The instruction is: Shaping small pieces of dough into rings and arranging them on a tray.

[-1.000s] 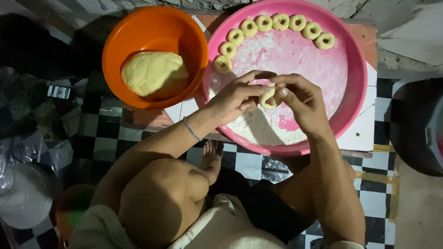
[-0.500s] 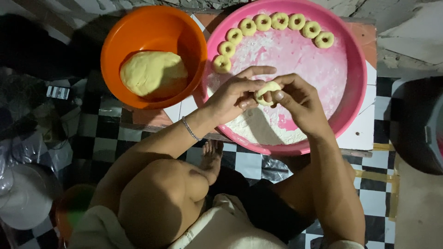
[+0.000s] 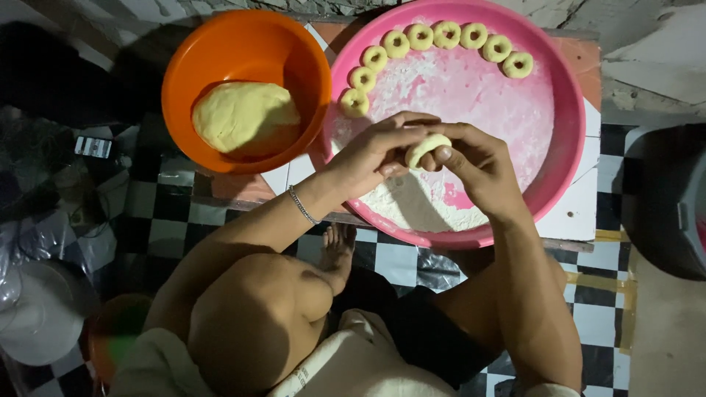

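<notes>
Head | left hand, right hand pinch dough piece (over pink tray)

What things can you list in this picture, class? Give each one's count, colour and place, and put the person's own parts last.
Round plastic tray: one, pink, floured, upper right.
Ring-shaped dough pieces: eight, pale yellow, in an arc along the tray's far rim.
Round plastic bowl: one, orange, left of the tray.
Large dough lump: one, pale yellow, inside the bowl.
Small dough piece: one, pale yellow, pinched between both hands above the tray.
Tiled floor: black and white checks, below.
Thin metal bracelet: one, silver, on the left wrist.
Left hand: on the small piece.
Right hand: on the small piece.
</notes>
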